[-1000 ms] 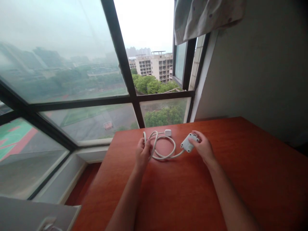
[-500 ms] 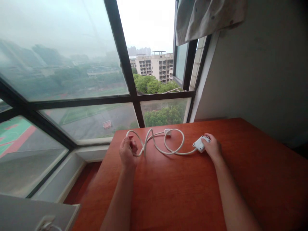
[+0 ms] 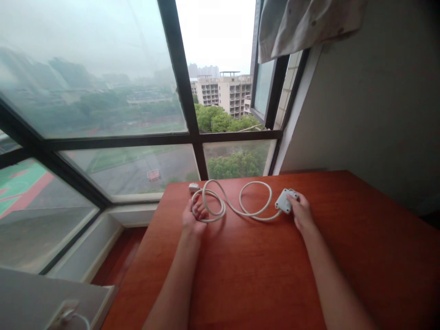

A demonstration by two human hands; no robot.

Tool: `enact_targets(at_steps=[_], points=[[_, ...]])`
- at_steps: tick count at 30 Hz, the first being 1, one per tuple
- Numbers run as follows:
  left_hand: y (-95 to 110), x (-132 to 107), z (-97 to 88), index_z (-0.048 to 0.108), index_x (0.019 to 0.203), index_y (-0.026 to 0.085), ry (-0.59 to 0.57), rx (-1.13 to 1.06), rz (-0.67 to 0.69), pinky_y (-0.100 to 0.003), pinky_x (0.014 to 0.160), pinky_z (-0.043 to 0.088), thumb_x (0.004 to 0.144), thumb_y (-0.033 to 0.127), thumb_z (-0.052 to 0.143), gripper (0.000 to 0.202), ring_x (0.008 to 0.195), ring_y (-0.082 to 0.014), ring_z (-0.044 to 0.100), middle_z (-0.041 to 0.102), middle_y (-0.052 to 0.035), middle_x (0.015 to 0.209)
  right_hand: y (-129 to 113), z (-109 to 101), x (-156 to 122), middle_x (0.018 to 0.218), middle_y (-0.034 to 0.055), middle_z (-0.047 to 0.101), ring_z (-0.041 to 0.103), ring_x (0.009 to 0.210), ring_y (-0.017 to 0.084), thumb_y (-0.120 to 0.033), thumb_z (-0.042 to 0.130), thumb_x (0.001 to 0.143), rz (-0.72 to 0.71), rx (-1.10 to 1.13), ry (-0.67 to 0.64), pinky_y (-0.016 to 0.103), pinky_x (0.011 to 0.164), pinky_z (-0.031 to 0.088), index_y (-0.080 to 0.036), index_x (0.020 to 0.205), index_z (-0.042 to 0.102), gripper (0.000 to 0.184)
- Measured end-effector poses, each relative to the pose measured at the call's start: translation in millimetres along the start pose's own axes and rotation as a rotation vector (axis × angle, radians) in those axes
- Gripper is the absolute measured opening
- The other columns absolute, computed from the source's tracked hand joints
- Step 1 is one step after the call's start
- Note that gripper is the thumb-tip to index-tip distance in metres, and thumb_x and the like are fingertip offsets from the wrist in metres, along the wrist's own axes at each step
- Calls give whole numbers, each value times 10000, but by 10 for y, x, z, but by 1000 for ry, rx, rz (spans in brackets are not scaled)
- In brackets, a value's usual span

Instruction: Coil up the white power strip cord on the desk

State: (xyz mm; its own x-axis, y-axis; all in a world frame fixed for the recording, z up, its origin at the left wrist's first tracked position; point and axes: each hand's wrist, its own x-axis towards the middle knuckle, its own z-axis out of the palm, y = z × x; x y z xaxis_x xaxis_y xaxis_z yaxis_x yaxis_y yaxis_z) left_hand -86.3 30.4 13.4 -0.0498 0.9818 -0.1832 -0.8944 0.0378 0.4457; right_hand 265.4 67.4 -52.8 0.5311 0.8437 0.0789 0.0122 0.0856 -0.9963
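Pale cable (image 3: 253, 215) in loops across the middle of the frame.
Left of centre, the left hand (image 3: 195, 220) grasps a coil in curled fingers, near the plug (image 3: 193, 188); right of centre, the right hand (image 3: 301, 211) grips the white box (image 3: 283, 201) at the other end. Reddish-brown desk (image 3: 240, 270) beneath; windows (image 3: 103, 142) upper left, curtain (image 3: 305, 27) upper right.

Pale cloth (image 3: 305, 30) hanging before dark window frame (image 3: 195, 137); trees (image 3: 220, 120) outside.
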Motion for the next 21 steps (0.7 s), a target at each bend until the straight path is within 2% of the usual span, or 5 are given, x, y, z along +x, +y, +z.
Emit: enact_targets(at_steps=[4, 6, 13, 17, 21], points=[[-190, -53, 106, 589, 882, 146, -74, 93, -181, -150, 354, 179, 973, 257, 372, 261, 347, -44, 202, 233, 94, 475, -109, 232, -244, 1270, 127, 579, 609, 1079, 250, -358, 678, 677, -89, -118, -239, 385, 891, 524, -200, 1314, 427, 702], [-220, -88, 137, 604, 942, 143, -138, 134, -223, -145, 356, 164, 956, 251, 412, 221, 354, -39, 192, 244, 95, 493, -204, 305, -353, 1308, 135, 556, 592, 1113, 257, -386, 693, 685, -90, -82, -360, 392, 898, 521, -205, 1341, 400, 741], [-270, -233, 259, 617, 1057, 145, -277, 363, -380, -140, 363, 151, 858, 272, 538, 248, 377, -26, 171, 288, 91, 542, -541, 371, -619, 1041, 62, 670, 669, 908, 221, -470, 711, 738, 97, 178, -657, 360, 797, 556, -211, 1183, 567, 534], [-351, -304, 338, 615, 1068, 154, -300, 578, -295, -159, 392, 214, 805, 359, 617, 333, 412, -32, 266, 369, 76, 578, -623, 390, -711, 1034, 53, 668, 687, 772, 192, -479, 641, 804, 203, 227, -740, 330, 646, 573, -285, 1296, 446, 564], [-513, -381, 403, 619, 1052, 151, -312, 847, -109, -183, 413, 235, 834, 427, 573, 355, 432, -55, 323, 397, 62, 575, -636, 402, -741, 905, 53, 681, 618, 580, 143, -476, 626, 810, 157, 122, -774, 264, 501, 517, -226, 1244, 458, 528]])
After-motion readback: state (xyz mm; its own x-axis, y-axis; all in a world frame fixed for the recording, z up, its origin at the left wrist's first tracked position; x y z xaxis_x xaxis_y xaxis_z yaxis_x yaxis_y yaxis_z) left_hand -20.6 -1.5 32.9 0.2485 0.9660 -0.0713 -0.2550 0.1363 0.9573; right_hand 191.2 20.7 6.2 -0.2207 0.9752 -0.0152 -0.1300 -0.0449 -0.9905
